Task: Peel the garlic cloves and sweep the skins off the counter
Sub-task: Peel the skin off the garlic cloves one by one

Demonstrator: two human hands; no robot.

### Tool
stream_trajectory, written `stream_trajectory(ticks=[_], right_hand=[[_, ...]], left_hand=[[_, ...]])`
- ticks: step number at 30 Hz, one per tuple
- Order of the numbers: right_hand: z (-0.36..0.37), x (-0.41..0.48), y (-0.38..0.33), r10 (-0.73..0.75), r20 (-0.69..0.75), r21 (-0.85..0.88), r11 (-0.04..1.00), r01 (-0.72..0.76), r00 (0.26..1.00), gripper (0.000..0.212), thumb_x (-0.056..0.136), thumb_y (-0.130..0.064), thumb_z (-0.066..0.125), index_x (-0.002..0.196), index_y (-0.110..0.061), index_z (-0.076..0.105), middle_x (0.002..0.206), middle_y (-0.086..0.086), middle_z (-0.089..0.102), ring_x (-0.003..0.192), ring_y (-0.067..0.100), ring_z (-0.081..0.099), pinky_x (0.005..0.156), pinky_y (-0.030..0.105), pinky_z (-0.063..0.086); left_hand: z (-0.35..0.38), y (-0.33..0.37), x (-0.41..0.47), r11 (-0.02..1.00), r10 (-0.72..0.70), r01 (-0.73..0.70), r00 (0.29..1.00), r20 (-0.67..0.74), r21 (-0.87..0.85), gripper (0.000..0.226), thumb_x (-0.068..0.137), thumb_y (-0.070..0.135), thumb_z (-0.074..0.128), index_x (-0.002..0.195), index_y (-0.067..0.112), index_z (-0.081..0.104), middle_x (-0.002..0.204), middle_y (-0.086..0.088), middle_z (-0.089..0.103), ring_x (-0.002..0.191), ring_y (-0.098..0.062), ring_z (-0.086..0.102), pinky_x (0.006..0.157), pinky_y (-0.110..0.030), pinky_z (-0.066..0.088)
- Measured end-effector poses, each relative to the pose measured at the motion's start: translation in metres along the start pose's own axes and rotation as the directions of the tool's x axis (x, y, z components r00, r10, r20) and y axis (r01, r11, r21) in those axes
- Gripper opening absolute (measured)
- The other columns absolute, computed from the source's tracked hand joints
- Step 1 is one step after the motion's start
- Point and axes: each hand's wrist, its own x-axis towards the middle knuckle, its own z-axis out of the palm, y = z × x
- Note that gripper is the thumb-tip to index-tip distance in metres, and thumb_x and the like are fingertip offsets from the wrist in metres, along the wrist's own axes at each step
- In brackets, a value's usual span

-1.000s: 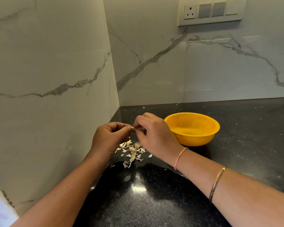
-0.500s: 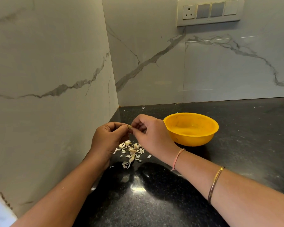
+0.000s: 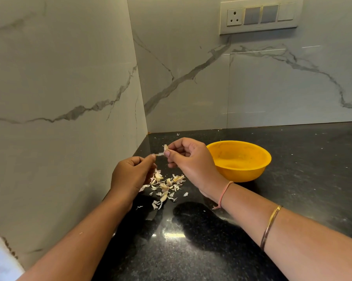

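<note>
My right hand (image 3: pixel 188 159) pinches a small garlic clove (image 3: pixel 166 147) above the black counter (image 3: pixel 191 250). My left hand (image 3: pixel 130 175) pinches a thin strip of skin (image 3: pixel 159 154) that stretches from the clove toward its fingertips. Beneath both hands lies a loose pile of pale garlic skins (image 3: pixel 165 187), scattered near the left wall. A yellow bowl (image 3: pixel 240 161) stands just right of my right hand.
Marble-patterned walls (image 3: pixel 69 88) close the counter at the left and the back. A socket and switch panel (image 3: pixel 259 16) sits high on the back wall. A few skin flecks (image 3: pixel 178 134) lie by the back edge. Dark counter stretches to the right.
My hands have moved apart: the right one lifted up and right with the clove, and a strip of skin now stretches between them.
</note>
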Motion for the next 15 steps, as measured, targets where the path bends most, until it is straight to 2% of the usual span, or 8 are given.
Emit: stream_trajectory(ticks=[2, 4, 7, 11, 15], right_hand=[[0.001, -0.001, 0.002, -0.010, 0.004, -0.022, 1.000, 0.011, 1.000, 0.009, 0.085, -0.008, 0.066, 0.081, -0.015, 0.064, 0.074, 0.002, 0.066, 0.067, 0.011, 0.064, 0.073, 0.044, 0.058], [0.001, -0.001, 0.003, -0.022, 0.012, -0.061, 0.998, 0.023, 1.000, 0.009, 0.084, -0.009, 0.067, 0.082, -0.017, 0.064, 0.077, 0.004, 0.067, 0.072, 0.017, 0.066, 0.073, 0.045, 0.058], [0.002, -0.001, 0.003, -0.040, 0.022, -0.130, 0.991, 0.042, 0.999, 0.011, 0.083, -0.010, 0.068, 0.082, -0.019, 0.062, 0.078, 0.002, 0.066, 0.077, 0.021, 0.065, 0.073, 0.044, 0.057], [0.001, -0.001, 0.002, -0.063, 0.043, -0.180, 0.981, 0.070, 0.997, 0.009, 0.082, -0.014, 0.070, 0.083, -0.018, 0.062, 0.074, -0.004, 0.064, 0.070, 0.012, 0.062, 0.068, 0.032, 0.058], [0.001, -0.002, 0.002, -0.095, 0.064, -0.227, 0.968, 0.108, 0.993, 0.007, 0.082, -0.013, 0.070, 0.086, -0.014, 0.064, 0.073, -0.008, 0.062, 0.065, 0.003, 0.058, 0.060, 0.015, 0.051]], left_hand=[[0.000, 0.003, -0.002, 0.999, 0.048, -0.048, 0.999, 0.007, -0.023, 0.020, 0.085, 0.024, 0.066, 0.070, 0.011, 0.068, 0.066, -0.005, 0.066, 0.064, -0.018, 0.060, 0.068, -0.031, 0.053], [0.000, 0.007, -0.004, 0.994, 0.096, -0.093, 0.994, 0.047, -0.065, 0.007, 0.085, 0.014, 0.066, 0.080, 0.018, 0.067, 0.075, -0.003, 0.068, 0.067, -0.015, 0.062, 0.067, -0.027, 0.055], [-0.001, 0.009, -0.004, 0.984, 0.126, -0.113, 0.988, 0.092, -0.141, 0.019, 0.087, 0.005, 0.061, 0.093, 0.022, 0.067, 0.087, -0.005, 0.071, 0.077, -0.015, 0.067, 0.071, -0.026, 0.056], [0.000, 0.013, -0.008, 0.974, 0.135, -0.108, 0.983, 0.126, -0.199, 0.010, 0.088, 0.010, 0.060, 0.086, 0.016, 0.069, 0.087, -0.007, 0.071, 0.081, -0.015, 0.068, 0.066, -0.020, 0.054], [0.000, 0.012, -0.006, 0.974, 0.129, -0.102, 0.983, 0.128, -0.204, 0.009, 0.087, 0.007, 0.061, 0.084, 0.013, 0.068, 0.085, -0.010, 0.070, 0.079, -0.017, 0.068, 0.065, -0.020, 0.055]])
